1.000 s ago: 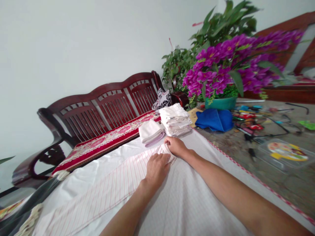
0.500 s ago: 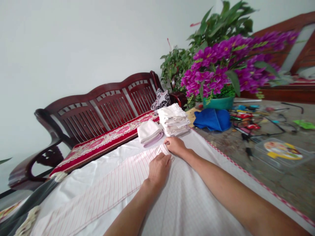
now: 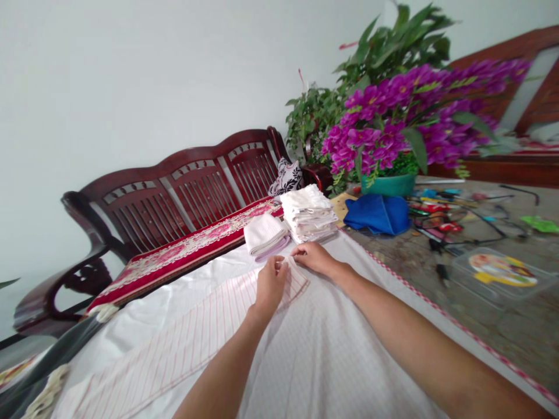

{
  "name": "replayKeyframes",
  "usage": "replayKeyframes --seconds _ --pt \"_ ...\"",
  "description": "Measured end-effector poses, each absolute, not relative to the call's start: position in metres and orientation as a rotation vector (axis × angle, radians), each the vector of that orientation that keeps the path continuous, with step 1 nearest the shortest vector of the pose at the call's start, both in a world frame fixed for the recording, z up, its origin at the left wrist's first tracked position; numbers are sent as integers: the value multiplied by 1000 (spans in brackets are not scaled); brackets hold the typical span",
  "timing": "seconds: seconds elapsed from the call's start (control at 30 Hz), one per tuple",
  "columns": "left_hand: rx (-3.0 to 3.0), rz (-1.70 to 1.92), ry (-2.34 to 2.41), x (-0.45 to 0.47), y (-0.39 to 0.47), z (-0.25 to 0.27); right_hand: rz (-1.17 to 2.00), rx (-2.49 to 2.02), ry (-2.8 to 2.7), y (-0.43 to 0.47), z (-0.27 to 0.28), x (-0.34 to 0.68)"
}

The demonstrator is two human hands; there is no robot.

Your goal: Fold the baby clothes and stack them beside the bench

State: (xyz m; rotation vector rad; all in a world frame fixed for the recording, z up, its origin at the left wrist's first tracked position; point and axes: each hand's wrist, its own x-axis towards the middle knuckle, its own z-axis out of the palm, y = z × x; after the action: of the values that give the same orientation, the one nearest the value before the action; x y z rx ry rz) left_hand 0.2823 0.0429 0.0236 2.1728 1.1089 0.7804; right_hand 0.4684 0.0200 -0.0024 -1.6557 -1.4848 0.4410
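A long white cloth with pink stripes (image 3: pixel 183 343) lies flat in a narrow folded band, running from the lower left to my hands. My right hand (image 3: pixel 315 257) pinches the far corner at the band's right end. Beside it, my left hand (image 3: pixel 271 281) rests over the band with fingers curled at its far edge; its fingertips are partly hidden. Just beyond my hands are a small folded cloth pile (image 3: pixel 265 234), white over lilac, and a taller stack of folded white cloths (image 3: pixel 308 214).
A white sheet with a red checked border (image 3: pixel 340 331) covers the table. To the right are a blue cloth (image 3: pixel 378 214), a clear plastic box (image 3: pixel 502 270), cables and a green pot of purple flowers (image 3: pixel 388 185). Behind stands a wooden bench (image 3: pixel 192 186).
My left hand has moved away from the band's right end toward its far edge, uncovering the striped end. My right hand has stayed at the far corner.
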Motion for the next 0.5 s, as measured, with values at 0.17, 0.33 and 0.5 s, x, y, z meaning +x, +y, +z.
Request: replayKeyframes --seconds 0.17,0.33,0.5 --pt "2175 621 1323 298 52 34 403 -1649 -1474 18 -4 464" --pt "2166 569 1349 296 60 34 331 -1634 -1537 15 -4 460" --pt "2290 494 1342 294 66 35 223 -1640 -1617 15 -3 456"
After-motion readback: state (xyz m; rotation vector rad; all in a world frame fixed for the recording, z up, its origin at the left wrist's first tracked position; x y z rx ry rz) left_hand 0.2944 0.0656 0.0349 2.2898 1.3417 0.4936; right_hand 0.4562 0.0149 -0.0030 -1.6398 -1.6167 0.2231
